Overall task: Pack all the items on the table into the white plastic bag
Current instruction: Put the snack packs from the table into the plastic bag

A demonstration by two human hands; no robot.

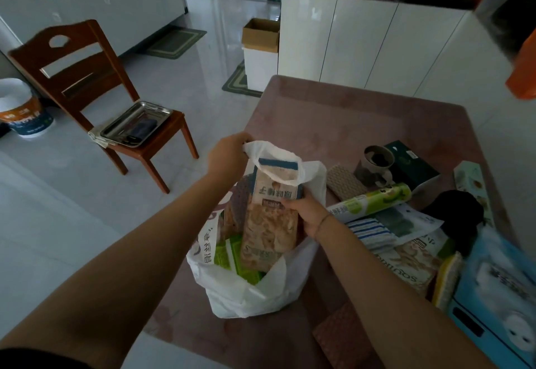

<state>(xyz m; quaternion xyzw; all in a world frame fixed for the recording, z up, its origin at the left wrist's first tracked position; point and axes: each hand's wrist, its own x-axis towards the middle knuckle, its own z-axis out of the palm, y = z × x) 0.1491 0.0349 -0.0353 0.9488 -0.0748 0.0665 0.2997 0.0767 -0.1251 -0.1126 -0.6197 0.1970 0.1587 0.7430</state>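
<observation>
The white plastic bag (pixel 240 290) stands open on the pink table (pixel 342 113) near its left edge. My left hand (pixel 229 155) pinches the bag's far handle and holds it up. My right hand (pixel 309 215) grips a tall snack packet (pixel 272 218) with a blue top, which stands upright and partly inside the bag. Green packets (pixel 232 255) lie lower in the bag. To the right lie a green cling-film roll (pixel 374 202), a striped cloth (pixel 368 231), a mug (pixel 377 163), a dark green box (pixel 412 163) and a blue package (pixel 499 290).
A wooden chair (pixel 95 84) with a metal tray (pixel 136 123) stands left of the table. A white bucket (pixel 20 107) is at the far left. White cabinets (pixel 377 41) and a cardboard box (pixel 261 35) stand beyond the table. A woven mat (pixel 345 336) lies near the front edge.
</observation>
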